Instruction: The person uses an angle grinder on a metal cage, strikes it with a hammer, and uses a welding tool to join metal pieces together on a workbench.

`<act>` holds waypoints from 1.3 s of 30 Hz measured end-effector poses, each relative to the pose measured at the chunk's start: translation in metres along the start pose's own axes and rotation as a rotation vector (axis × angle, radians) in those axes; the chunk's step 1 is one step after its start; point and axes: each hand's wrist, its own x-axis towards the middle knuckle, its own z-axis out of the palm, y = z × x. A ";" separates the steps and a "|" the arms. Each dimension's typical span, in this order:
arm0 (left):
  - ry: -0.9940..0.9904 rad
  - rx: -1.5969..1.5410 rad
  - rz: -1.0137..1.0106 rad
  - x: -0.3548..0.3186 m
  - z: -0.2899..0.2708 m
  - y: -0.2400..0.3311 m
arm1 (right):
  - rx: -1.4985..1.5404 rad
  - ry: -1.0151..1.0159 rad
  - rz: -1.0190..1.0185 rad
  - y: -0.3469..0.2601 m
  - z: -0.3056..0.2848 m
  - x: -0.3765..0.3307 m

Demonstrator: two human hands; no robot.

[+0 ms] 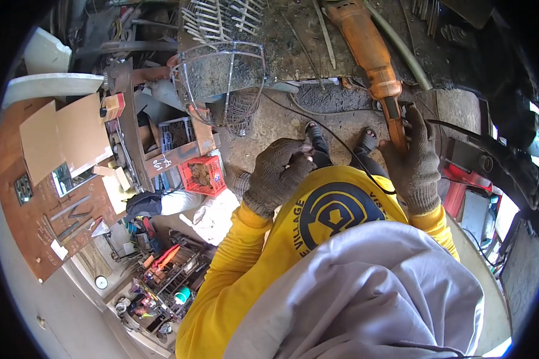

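My right hand, in a brown knit glove, is wrapped around the rear handle of a worn orange angle grinder. The tool's body reaches away over the dark workbench, and its head is cut off by the upper edge of the view. In front of my yellow shirt is my left hand, gloved alike, its fingers curled in with bare fingertips showing. Whatever it may hold is hidden. A thin dark cable runs across between my hands.
A bent metal wire frame overhangs the bench's near left edge, by a coil of wire. Metal rods lie on the bench. At left are a red crate and a brown board with tools. My feet stand below.
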 end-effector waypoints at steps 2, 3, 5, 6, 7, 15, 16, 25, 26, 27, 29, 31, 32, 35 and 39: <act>0.017 0.090 -0.103 -0.008 0.000 -0.020 | 0.076 -0.125 0.096 0.001 0.000 0.003; 0.018 0.102 -0.154 -0.014 0.000 -0.034 | 0.099 -0.176 0.139 0.000 -0.003 0.006; 0.002 0.183 -0.196 -0.022 0.003 -0.053 | 0.102 -0.197 0.127 0.001 -0.004 0.009; -0.017 0.258 -0.186 -0.023 0.004 -0.059 | 0.087 -0.166 0.073 0.005 -0.002 0.008; -0.035 0.329 -0.179 -0.026 0.005 -0.066 | 0.069 -0.139 0.018 0.009 -0.001 0.008; -0.163 0.361 -0.391 -0.034 0.015 -0.108 | 0.022 -0.127 0.043 0.007 -0.019 0.024; -0.167 0.344 -0.418 -0.035 0.015 -0.111 | 0.003 -0.132 0.047 0.007 -0.021 0.027; -0.214 0.376 -0.543 -0.043 0.013 -0.147 | 0.031 -0.211 0.161 0.010 -0.017 0.025; -0.204 0.311 -0.535 -0.049 0.014 -0.157 | 0.029 -0.212 0.174 0.008 -0.016 0.024; -0.194 0.247 -0.528 -0.054 0.011 -0.168 | 0.028 -0.213 0.188 0.007 -0.014 0.024; -0.206 0.227 -0.527 -0.049 0.000 -0.165 | -0.004 -0.184 0.207 0.006 -0.010 0.022; -0.215 0.192 -0.586 -0.054 -0.009 -0.177 | -0.059 -0.162 0.216 0.006 -0.007 0.020; -0.219 0.174 -0.611 -0.055 -0.016 -0.185 | -0.099 -0.149 0.214 0.003 -0.006 0.020; -0.229 0.220 -0.590 -0.063 -0.039 -0.208 | -0.454 0.149 0.052 -0.021 0.000 0.014; -0.252 0.235 -0.618 -0.076 -0.072 -0.237 | -0.408 0.585 -0.258 -0.066 0.021 0.008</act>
